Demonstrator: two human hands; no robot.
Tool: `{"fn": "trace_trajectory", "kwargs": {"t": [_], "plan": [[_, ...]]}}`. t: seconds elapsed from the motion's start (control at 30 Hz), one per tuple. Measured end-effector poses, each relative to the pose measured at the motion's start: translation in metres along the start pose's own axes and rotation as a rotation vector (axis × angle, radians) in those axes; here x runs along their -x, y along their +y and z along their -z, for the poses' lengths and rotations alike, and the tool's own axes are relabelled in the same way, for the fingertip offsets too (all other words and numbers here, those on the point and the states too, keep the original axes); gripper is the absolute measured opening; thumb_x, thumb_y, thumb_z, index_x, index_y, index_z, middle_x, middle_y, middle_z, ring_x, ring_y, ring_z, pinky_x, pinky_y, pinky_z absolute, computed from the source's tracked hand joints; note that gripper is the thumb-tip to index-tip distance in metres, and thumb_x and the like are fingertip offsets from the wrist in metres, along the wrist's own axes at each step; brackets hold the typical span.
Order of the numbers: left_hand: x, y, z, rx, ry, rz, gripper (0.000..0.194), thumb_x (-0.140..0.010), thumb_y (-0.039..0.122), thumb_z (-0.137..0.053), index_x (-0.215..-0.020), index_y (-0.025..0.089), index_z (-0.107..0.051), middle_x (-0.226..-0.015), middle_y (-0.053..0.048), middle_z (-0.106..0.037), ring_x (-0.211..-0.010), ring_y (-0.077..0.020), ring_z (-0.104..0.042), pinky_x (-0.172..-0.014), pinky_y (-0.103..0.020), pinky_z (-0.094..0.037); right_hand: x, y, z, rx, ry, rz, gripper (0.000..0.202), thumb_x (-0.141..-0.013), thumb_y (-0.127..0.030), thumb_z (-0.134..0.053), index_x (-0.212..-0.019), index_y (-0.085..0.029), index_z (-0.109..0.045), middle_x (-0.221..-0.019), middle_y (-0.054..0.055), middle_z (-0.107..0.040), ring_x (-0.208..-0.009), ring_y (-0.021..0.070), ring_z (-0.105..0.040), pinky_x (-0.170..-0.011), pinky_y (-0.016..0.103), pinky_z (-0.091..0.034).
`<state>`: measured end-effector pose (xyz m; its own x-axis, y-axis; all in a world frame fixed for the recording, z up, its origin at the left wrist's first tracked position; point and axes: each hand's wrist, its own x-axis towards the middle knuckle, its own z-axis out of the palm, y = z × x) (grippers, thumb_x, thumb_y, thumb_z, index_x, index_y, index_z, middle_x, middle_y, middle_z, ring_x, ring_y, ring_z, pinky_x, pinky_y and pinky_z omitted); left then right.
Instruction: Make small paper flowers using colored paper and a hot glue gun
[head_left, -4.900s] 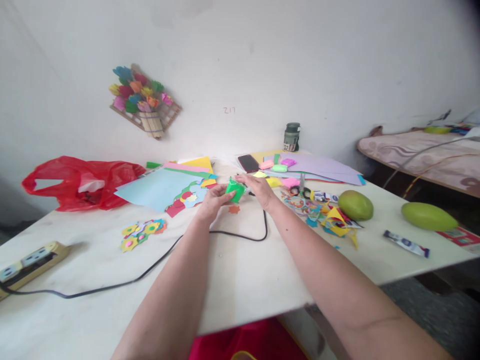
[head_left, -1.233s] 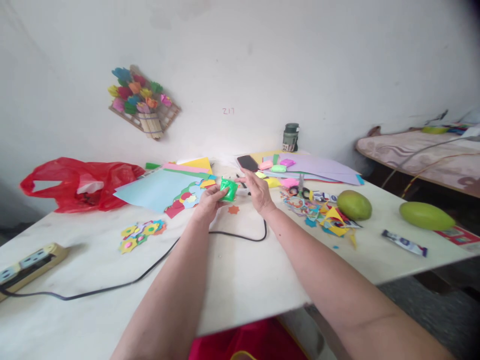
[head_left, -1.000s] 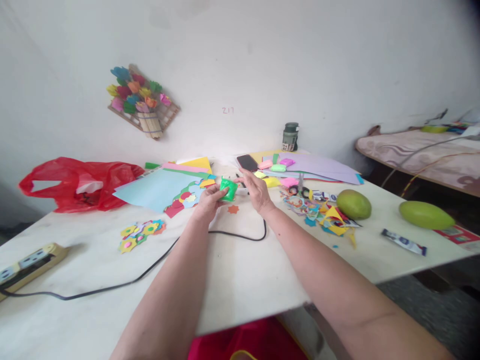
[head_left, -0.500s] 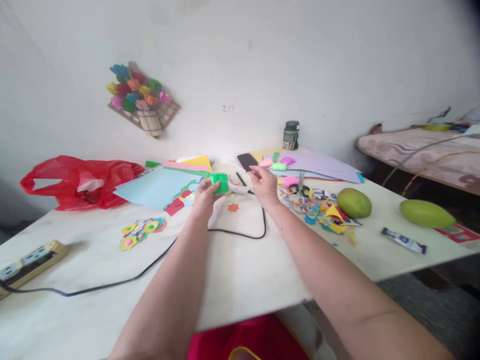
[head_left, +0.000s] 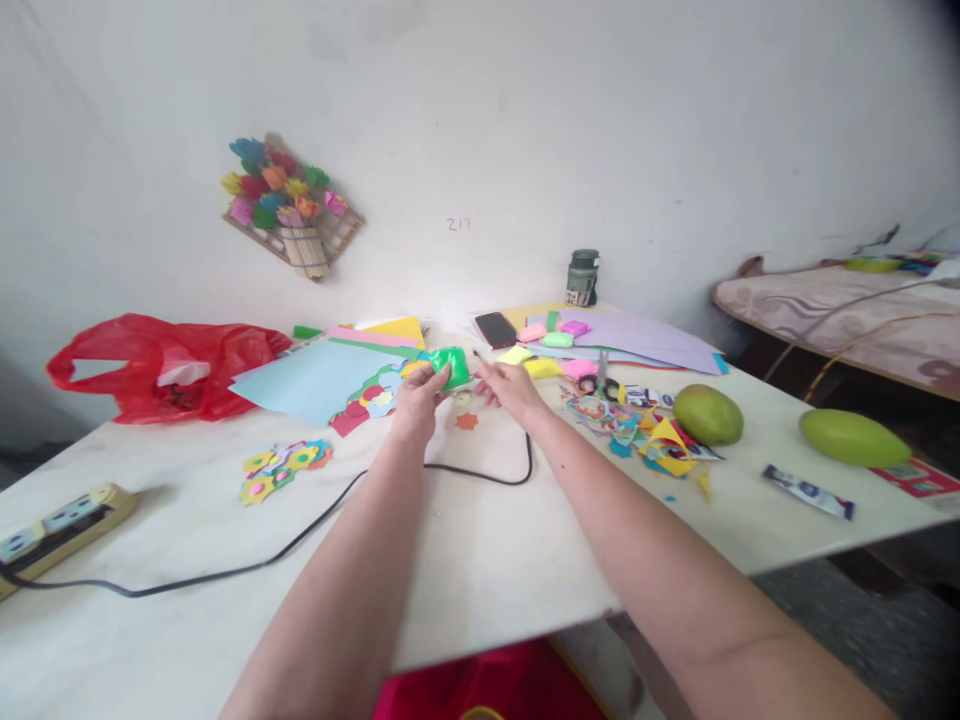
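My left hand (head_left: 418,402) is closed on a shiny green packet (head_left: 450,366), thumb on its front, held just above the table. Close to the packet's right edge is my right hand (head_left: 516,390), its fingers bent together; anything between them is too small to make out. Below the packet lies an orange paper flower (head_left: 466,421). A black cable (head_left: 480,475) runs across the table beneath both forearms. Cut paper shapes (head_left: 375,392) in several colours lie to the left of my left hand. Small yellow packets (head_left: 541,368) lie beyond my right hand.
Layered paper flowers (head_left: 281,468) and a power strip (head_left: 67,525) are at left, a red plastic bag (head_left: 165,365) behind. A phone (head_left: 496,329) lies at the back. Paper scraps (head_left: 637,430), a green fruit (head_left: 708,414) and a tube (head_left: 808,491) are at right.
My right hand has moved left and slightly down, closer to the green packet, uncovering the yellow packets behind it. The green packet has shifted slightly right and tilted in my left hand.
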<state>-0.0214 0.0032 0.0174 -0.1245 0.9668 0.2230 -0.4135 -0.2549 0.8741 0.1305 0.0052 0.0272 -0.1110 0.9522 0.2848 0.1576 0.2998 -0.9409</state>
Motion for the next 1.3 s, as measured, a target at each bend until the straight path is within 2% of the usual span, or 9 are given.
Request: {"fn": "trace_trajectory", "kwargs": {"t": [0.1,0.33,0.5,0.6,0.73,0.87,1.07,1.2,1.3], "plan": [[0.003,0.000,-0.004,-0.034,-0.031,0.003,0.031,-0.054,0.032,-0.078,-0.078,0.015,-0.066,-0.075,-0.001,-0.065,-0.064,-0.0103,-0.059,-0.064,-0.023,-0.047,0.002,0.002,-0.010,-0.155,-0.122,-0.057,0.031,-0.069,-0.045,-0.063,-0.077,-0.015,-0.062,-0.071,0.003,-0.065,-0.052,0.0096,-0.057,-0.045,0.020,-0.041],[0.003,-0.006,-0.008,-0.129,-0.054,-0.004,0.039,-0.055,0.036,-0.076,-0.087,0.015,-0.067,-0.078,-0.004,-0.067,-0.069,-0.0142,-0.061,-0.068,-0.026,-0.045,0.003,0.008,-0.020,-0.359,-0.040,-0.146,0.021,-0.063,-0.032,-0.070,-0.071,-0.015,-0.060,-0.062,0.001,-0.062,-0.051,0.0109,-0.057,-0.046,0.021,-0.043],[0.002,-0.004,-0.006,-0.257,0.132,-0.055,0.050,-0.059,0.042,-0.071,-0.100,0.015,-0.061,-0.099,-0.009,-0.066,-0.089,-0.0195,-0.060,-0.065,-0.025,-0.044,-0.009,0.007,-0.010,-0.356,0.250,-0.159,0.014,-0.065,-0.026,-0.066,-0.065,-0.015,-0.058,-0.056,-0.001,-0.058,-0.049,0.0100,-0.055,-0.044,0.020,-0.043],[0.000,-0.006,-0.001,-0.373,0.235,-0.128,0.038,-0.065,0.046,-0.064,-0.086,0.014,-0.062,-0.095,-0.010,-0.066,-0.086,-0.0198,-0.060,-0.063,-0.026,-0.045,-0.029,0.007,0.013,-0.295,0.452,-0.163,0.009,-0.067,-0.021,-0.062,-0.064,-0.015,-0.056,-0.052,-0.003,-0.055,-0.046,0.0082,-0.051,-0.043,0.019,-0.042],[-0.003,-0.015,0.008,-0.473,0.350,-0.142,0.032,-0.069,0.048,-0.057,-0.068,0.016,-0.056,-0.076,-0.007,-0.065,-0.074,-0.0184,-0.058,-0.058,-0.026,-0.044,-0.055,0.013,0.049,-0.145,0.594,-0.157,0.006,-0.068,-0.020,-0.060,-0.068,-0.015,-0.057,-0.051,-0.003,-0.053,-0.045,0.0081,-0.051,-0.043,0.018,-0.044],[-0.005,-0.022,0.012,-0.588,0.354,-0.153,0.034,-0.071,0.050,-0.053,-0.061,0.018,-0.053,-0.064,-0.005,-0.061,-0.062,-0.0168,-0.054,-0.055,-0.026,-0.039,-0.066,0.028,0.071,-0.066,0.633,-0.193,0.005,-0.070,-0.020,-0.058,-0.072,-0.015,-0.058,-0.049,-0.003,-0.052,-0.043,0.0094,-0.051,-0.041,0.020,-0.044],[0.003,-0.016,0.001,-0.821,0.319,-0.270,0.040,-0.071,0.049,-0.052,-0.045,0.021,-0.040,-0.044,0.000,-0.042,-0.049,-0.0144,-0.038,-0.052,-0.027,-0.025,-0.071,0.058,0.076,0.213,0.577,-0.231,0.014,-0.069,-0.027,-0.059,-0.065,-0.014,-0.061,-0.046,0.001,-0.054,-0.046,0.0142,-0.055,-0.043,0.022,-0.043],[0.007,-0.010,-0.006,-0.948,0.349,-0.256,0.041,-0.074,0.046,-0.049,-0.043,0.021,-0.037,-0.044,-0.001,-0.039,-0.052,-0.0154,-0.037,-0.054,-0.028,-0.022,-0.074,0.061,0.086,0.531,0.680,-0.174,0.018,-0.069,-0.027,-0.057,-0.080,-0.015,-0.065,-0.074,0.008,-0.067,-0.071,0.0191,-0.061,-0.061,0.025,-0.045],[0.005,-0.011,-0.006,-0.980,0.383,-0.272,0.040,-0.076,0.046,-0.047,-0.045,0.021,-0.040,-0.050,-0.003,-0.044,-0.058,-0.0179,-0.042,-0.058,-0.028,-0.024,-0.073,0.054,0.096,0.644,0.732,-0.201,0.028,-0.073,-0.026,-0.054,-0.097,-0.015,-0.063,-0.096,0.012,-0.066,-0.087,0.0214,-0.059,-0.072,0.029,-0.043]]}}
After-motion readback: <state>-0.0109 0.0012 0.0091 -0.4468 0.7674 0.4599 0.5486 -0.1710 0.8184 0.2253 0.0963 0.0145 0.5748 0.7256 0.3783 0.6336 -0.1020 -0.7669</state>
